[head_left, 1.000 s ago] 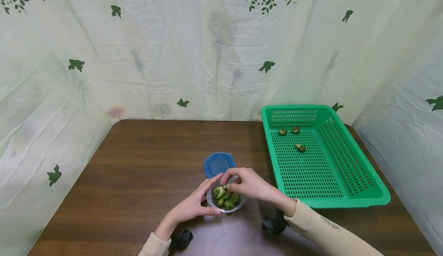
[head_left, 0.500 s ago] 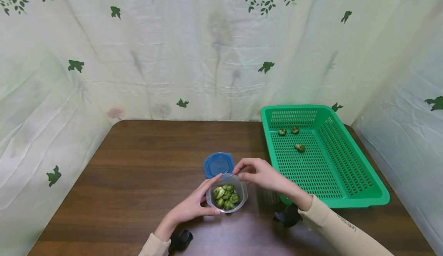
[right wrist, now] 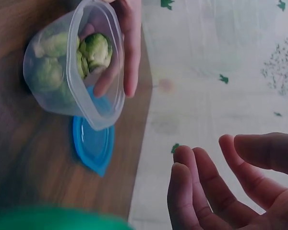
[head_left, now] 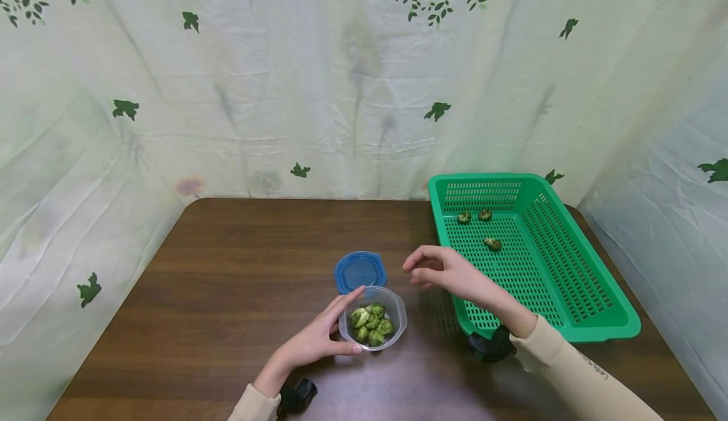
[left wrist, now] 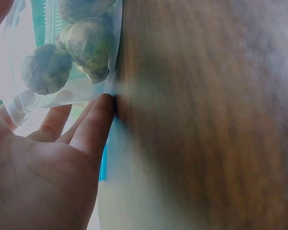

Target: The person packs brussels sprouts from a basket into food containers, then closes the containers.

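Note:
A clear plastic container [head_left: 401, 310] stands on the table with several Brussels sprouts [head_left: 372, 323] inside. My left hand [head_left: 317, 340] holds it from the left, its fingers along the far side and the thumb at the near rim. In the left wrist view the fingertips lie against the container's wall [left wrist: 67, 99]. My right hand [head_left: 446, 272] is in the air between the container and the green basket, overlapping the basket's left edge in the head view. Its fingers are loosely bent with nothing between them, as the right wrist view shows at the hand [right wrist: 230, 187].
A blue lid [head_left: 360, 270] lies on the table right behind the container. The green slotted basket [head_left: 569, 334] stands at the right, with three browned sprouts [head_left: 492, 244] toward its back left. A printed curtain [head_left: 318, 92] hangs behind the table [head_left: 227, 269].
My right hand has drawn back from over the container, moving up and right toward the basket, and its fingers have left the sprouts. The left hand and container have stayed put.

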The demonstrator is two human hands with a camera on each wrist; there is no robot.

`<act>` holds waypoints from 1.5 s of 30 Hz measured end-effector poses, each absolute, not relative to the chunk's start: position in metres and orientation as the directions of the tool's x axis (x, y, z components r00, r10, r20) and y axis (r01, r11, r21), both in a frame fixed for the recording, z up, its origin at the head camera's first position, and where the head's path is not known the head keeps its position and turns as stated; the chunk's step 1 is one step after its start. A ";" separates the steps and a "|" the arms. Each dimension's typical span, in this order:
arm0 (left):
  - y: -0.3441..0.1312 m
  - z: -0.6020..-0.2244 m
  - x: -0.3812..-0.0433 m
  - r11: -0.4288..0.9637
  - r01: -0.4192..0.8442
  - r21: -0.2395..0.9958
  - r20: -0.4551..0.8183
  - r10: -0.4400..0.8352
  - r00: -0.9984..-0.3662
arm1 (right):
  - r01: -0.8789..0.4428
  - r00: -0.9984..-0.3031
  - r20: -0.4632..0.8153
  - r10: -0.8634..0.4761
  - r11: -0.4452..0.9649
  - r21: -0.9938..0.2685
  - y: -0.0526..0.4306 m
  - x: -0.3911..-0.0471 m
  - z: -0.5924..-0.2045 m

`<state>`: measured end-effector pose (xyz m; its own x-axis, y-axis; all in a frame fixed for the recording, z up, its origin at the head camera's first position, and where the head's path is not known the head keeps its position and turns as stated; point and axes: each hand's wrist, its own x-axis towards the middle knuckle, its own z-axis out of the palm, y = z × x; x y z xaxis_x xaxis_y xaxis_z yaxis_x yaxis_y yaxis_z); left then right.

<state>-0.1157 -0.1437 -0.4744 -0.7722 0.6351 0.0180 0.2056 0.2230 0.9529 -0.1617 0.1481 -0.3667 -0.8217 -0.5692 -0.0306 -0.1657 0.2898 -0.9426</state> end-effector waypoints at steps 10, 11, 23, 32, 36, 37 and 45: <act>-0.143 -0.474 -0.115 0.219 0.203 0.954 0.017 0.637 -0.771 | -0.148 -0.844 -0.038 -0.536 0.300 -0.942 0.170 -0.169 -0.361; -0.143 -0.474 -0.115 0.221 0.202 0.954 0.016 0.636 -0.771 | -0.144 -0.848 -0.039 -0.529 0.301 -0.943 0.172 -0.170 -0.360; -0.143 -0.473 -0.116 0.240 0.200 0.950 0.005 0.629 -0.778 | -0.104 -0.890 -0.055 -0.453 0.319 -0.942 0.199 -0.181 -0.360; -0.142 -0.472 -0.115 0.244 0.187 0.952 -0.007 0.626 -0.780 | -0.070 -0.913 -0.076 -0.400 0.338 -0.939 0.218 -0.192 -0.363; -0.142 -0.473 -0.115 0.242 0.191 0.951 -0.003 0.627 -0.779 | -0.084 -0.921 -0.069 -0.384 0.368 -0.926 0.228 -0.197 -0.365; -0.142 -0.473 -0.115 0.241 0.191 0.951 -0.003 0.627 -0.779 | -0.085 -0.923 -0.069 -0.378 0.376 -0.923 0.230 -0.199 -0.366; -0.143 -0.475 -0.115 0.234 0.199 0.952 0.008 0.629 -0.777 | -0.079 -0.932 -0.079 -0.353 0.411 -0.908 0.250 -0.208 -0.371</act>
<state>-0.1154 -0.1433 -0.4751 -0.7770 0.6295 0.0076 0.1989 0.2340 0.9517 -0.2084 0.2498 -0.3705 -0.9322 -0.3534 -0.0788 -0.0791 0.4113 -0.9081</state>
